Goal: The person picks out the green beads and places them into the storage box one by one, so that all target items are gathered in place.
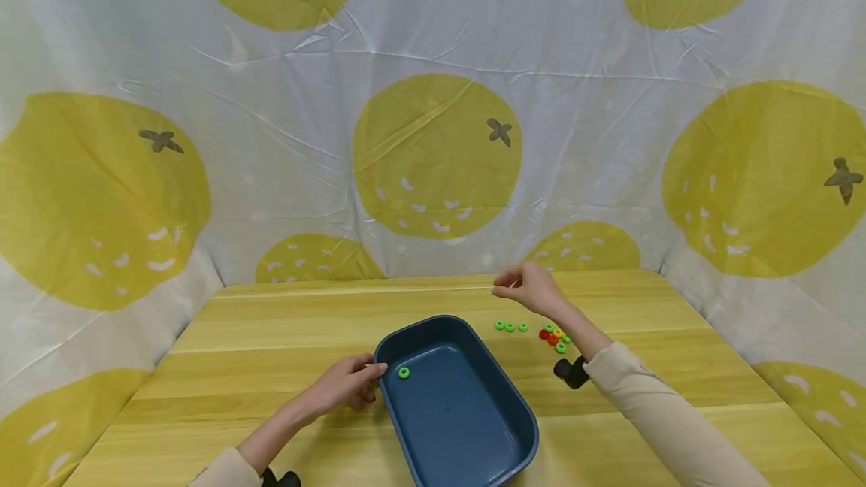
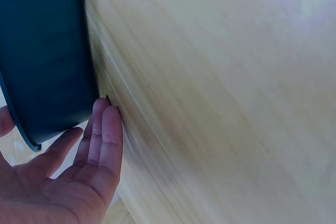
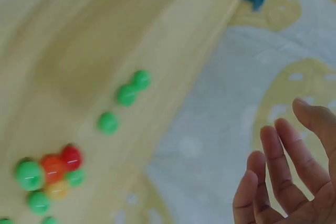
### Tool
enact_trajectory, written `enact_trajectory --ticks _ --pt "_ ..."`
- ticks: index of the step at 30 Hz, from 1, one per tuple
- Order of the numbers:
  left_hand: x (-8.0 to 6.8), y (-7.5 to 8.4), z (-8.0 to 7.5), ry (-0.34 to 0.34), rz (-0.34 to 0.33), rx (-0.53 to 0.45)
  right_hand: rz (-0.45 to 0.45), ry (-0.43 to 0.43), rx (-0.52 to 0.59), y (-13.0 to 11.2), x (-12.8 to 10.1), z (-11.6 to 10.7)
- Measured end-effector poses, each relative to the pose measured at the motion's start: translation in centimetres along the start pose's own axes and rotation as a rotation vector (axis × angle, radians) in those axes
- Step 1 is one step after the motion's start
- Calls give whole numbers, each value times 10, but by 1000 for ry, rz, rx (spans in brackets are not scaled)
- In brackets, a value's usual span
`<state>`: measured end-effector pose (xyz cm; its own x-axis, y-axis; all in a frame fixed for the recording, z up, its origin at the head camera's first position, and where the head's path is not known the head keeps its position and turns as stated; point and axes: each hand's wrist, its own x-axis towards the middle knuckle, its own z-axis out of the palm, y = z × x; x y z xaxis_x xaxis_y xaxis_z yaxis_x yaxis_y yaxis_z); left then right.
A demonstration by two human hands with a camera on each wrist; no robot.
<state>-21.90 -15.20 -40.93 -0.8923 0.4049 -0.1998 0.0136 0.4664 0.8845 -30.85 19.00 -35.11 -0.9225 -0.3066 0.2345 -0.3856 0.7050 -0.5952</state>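
A deep blue plastic tub (image 1: 467, 438) sits on the table, with one green ring (image 1: 404, 373) lying inside near its left wall. My left hand (image 1: 345, 384) holds the tub's left rim, the thumb on the rim and the fingers along the outside; the left wrist view shows this hand (image 2: 79, 177) beside the tub wall (image 2: 47, 61). Raised above the far part of the table, my right hand (image 1: 531, 288) has loosely bent fingers and nothing visible in it. In the right wrist view, the fingers (image 3: 286, 182) are spread apart from the small rings.
Right of the tub lie three green rings (image 1: 510, 328) in a row. Farther right is a cluster of red, orange, yellow and green rings (image 1: 553, 340), below the right forearm. A fruit-patterned cloth (image 1: 575, 171) hangs behind the wooden table (image 1: 284, 337).
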Motion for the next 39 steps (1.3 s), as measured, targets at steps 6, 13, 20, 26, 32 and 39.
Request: enact_trajectory --ticks 6,13,20,26,32,39 --pt "-2 2 -1 2 -2 -1 106 31 4 43 -13 6" --pt "-2 2 0 3 3 2 198 22 -76 67 -23 23" --pt "-1 2 0 5 -7 -4 250 22 -109 75 -28 32" --pt "-1 2 -1 1 -1 -1 248 39 -106 79 -29 34" --pt "-1 2 -1 -5 -3 -9 245 28 -112 81 -27 35" --pt "-2 2 -1 -8 -2 -13 238 37 -126 79 -28 35"
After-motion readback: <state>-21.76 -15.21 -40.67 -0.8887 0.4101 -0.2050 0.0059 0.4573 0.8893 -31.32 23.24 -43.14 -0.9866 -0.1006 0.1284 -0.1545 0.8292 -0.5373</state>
